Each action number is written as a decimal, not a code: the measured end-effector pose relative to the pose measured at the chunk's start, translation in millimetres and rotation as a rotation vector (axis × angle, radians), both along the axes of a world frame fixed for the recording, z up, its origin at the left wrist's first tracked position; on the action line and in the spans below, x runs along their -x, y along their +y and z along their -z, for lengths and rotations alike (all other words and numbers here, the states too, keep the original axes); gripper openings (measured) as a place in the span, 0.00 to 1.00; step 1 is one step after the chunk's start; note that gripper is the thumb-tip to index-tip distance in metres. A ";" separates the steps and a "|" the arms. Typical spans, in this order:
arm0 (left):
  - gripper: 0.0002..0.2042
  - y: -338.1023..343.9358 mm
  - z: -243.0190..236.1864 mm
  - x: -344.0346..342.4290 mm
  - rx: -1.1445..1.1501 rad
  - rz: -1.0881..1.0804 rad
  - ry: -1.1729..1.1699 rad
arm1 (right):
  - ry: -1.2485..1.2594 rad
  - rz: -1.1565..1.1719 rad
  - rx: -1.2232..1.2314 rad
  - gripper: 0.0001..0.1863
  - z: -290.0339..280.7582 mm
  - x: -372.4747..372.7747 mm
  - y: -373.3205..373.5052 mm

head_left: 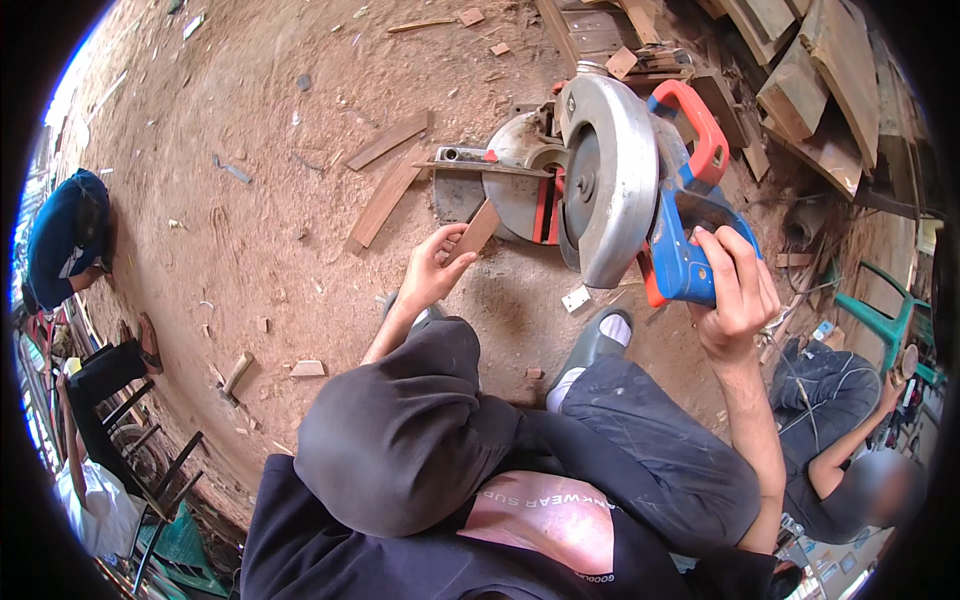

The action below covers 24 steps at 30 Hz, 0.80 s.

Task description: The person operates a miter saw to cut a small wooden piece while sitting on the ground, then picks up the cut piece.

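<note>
The flat brown wood piece [478, 230] is pinched in our left hand [434, 270], left of the silver-and-blue power saw [618, 180]. Our right hand [737, 292] grips its blue handle [684, 266]. We seem partway: farther left of the saw, two longer brown boards [386, 204] look uncut.

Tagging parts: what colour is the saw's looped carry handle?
Carry handle: mostly red, best seen in the head view.

The saw [612, 185] stands on the ground [260, 250], wood strips [387, 204] to its left, planks [795, 95] to its right.
</note>
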<state>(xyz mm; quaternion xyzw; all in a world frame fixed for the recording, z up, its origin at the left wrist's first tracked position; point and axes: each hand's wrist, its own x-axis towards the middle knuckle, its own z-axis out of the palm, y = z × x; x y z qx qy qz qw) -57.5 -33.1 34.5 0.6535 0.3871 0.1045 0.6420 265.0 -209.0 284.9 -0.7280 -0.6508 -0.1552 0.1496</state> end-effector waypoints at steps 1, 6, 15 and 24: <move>0.24 -0.1 -2.3 -1.4 0.012 -0.002 -0.006 | 0.000 0.001 0.000 0.23 0.4 -0.1 -0.5; 0.20 -0.7 0.4 -5.8 0.133 -0.064 -0.053 | 0.000 0.001 0.011 0.23 2.3 -3.9 -3.8; 0.17 8.4 -21.9 -13.4 0.101 0.033 0.045 | -0.002 0.024 0.001 0.24 2.1 -0.8 -1.8; 0.16 32.6 -45.4 -16.0 0.070 0.309 0.128 | 0.003 0.015 -0.008 0.24 3.2 -0.5 -1.0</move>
